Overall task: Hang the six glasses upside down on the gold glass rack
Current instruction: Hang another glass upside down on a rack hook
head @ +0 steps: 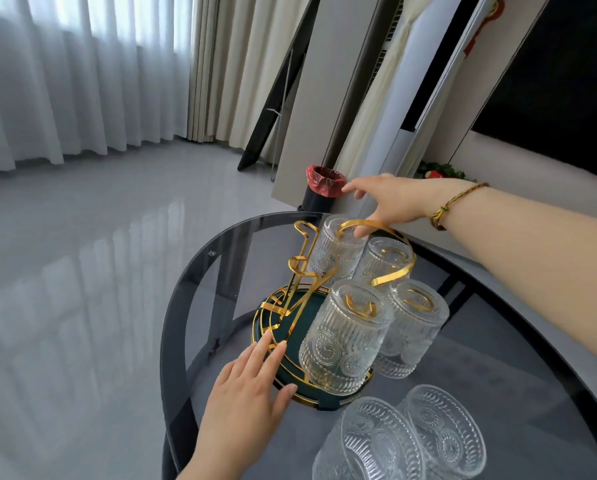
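The gold glass rack stands on a round dark green tray on the glass table. Several ribbed clear glasses hang upside down on its right side: a near one, one to its right, and two behind. Two empty gold hooks stick out on the rack's left. Two more glasses stand on the table at the front right. My left hand rests flat on the tray's near rim, fingers spread. My right hand touches the rack's curved gold top handle with its fingertips.
The round smoked-glass table has its curved edge to the left and far side. A black bin with a red bag stands on the floor just beyond the table. Glossy grey floor and curtains lie to the left; a wall and cabinet run on the right.
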A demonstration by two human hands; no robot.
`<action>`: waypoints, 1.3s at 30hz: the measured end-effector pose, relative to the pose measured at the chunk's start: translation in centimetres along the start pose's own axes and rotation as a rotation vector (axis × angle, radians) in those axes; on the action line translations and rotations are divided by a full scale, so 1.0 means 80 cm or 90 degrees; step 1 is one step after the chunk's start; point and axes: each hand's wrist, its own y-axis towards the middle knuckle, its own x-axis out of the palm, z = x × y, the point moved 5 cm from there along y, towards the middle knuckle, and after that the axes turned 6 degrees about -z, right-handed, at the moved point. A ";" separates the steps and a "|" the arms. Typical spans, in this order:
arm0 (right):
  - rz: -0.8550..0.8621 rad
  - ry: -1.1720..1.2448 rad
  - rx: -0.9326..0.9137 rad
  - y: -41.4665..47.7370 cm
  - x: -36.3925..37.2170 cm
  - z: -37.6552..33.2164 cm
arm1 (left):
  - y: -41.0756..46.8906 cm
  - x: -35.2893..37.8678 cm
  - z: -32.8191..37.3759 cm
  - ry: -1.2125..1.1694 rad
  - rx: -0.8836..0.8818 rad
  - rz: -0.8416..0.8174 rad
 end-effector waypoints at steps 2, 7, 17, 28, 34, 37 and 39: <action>0.079 0.041 -0.001 -0.025 -0.011 0.007 | 0.000 -0.003 0.003 -0.004 -0.007 -0.013; 0.310 0.266 0.010 -0.103 0.004 0.029 | -0.006 -0.010 0.010 0.011 -0.019 -0.034; 0.421 0.858 0.017 -0.282 0.217 0.026 | -0.012 -0.015 0.022 0.027 -0.046 -0.056; 0.281 0.833 0.161 -0.272 0.349 0.000 | -0.020 -0.017 0.033 0.048 -0.051 -0.063; 0.299 0.772 0.207 -0.250 0.346 0.008 | -0.019 -0.017 0.029 0.049 -0.051 -0.069; 0.310 0.745 0.222 -0.245 0.346 0.012 | -0.018 -0.016 0.027 0.046 -0.050 -0.070; 0.315 0.737 0.225 -0.241 0.348 0.014 | -0.017 -0.016 0.027 0.042 -0.049 -0.069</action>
